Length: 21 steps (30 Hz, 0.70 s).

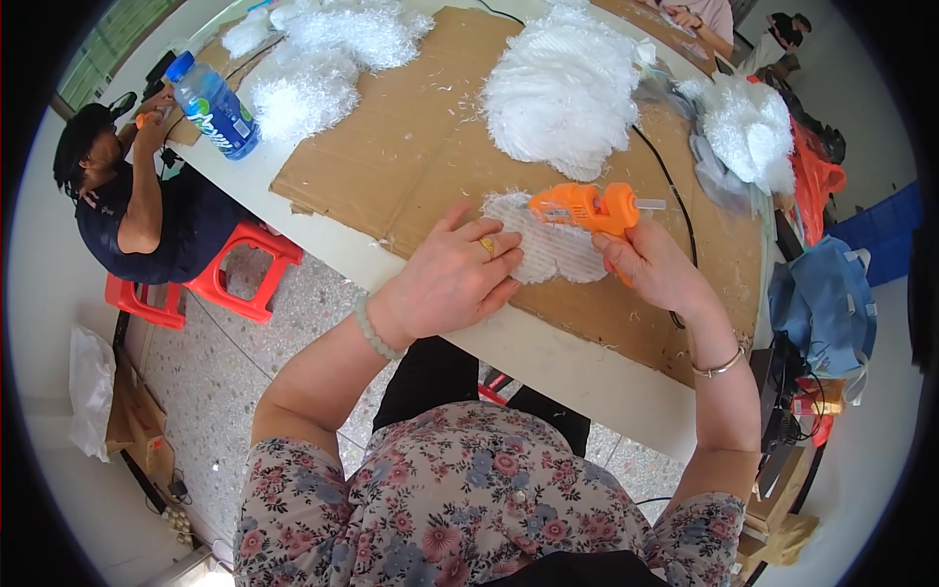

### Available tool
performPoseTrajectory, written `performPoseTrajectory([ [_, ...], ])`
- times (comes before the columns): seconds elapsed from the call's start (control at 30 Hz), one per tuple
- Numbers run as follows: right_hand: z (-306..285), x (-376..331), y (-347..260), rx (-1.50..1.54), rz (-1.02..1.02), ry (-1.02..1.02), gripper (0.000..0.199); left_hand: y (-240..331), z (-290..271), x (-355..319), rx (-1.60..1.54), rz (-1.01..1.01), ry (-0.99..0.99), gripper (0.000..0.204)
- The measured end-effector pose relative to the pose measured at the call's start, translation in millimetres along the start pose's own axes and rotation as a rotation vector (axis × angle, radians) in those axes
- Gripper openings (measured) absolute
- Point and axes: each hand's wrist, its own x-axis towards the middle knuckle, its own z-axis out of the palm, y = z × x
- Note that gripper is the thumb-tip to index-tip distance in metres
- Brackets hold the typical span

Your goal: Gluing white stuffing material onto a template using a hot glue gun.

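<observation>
While a white-topped table [548,364] carries a broad sheet of brown cardboard [391,166], a thick heap of white, fringed, feathery sheets [562,93] lies on the cardboard's far side, beyond a single thin, white, ribbed piece [558,258] near its front edge. The left hand [452,266] rests over that piece's left side, fingers extended and slightly parted, gripping nothing visible, and the right hand [660,266] has its fingers curled round the handle of an orange plastic glue gun [577,204], a translucent glue stick [652,204] jutting from its rear.
</observation>
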Motion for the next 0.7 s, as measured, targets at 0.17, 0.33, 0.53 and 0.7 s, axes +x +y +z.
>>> performPoseTrajectory([
  [0.17,2.3,5.8,-1.9,-0.047,-0.001,-0.015,0.034,0.2,0.8,0.5,-0.006,0.008,0.027,0.027],
  [0.33,-0.2,6.0,-7.7,-0.03,0.04,-0.07,0.037,1.6,-1.2,2.7,-0.036,0.011,0.056,0.026],
  [0.53,3.3,7.3,-5.1,0.147,0.042,-0.064,0.034,1.1,-1.0,2.8,-0.039,0.002,0.049,0.025],
  [0.7,4.2,8.3,-2.8,-0.023,0.003,-0.03,0.034,0.8,-3.1,4.8,-0.023,0.015,0.053,0.024],
])
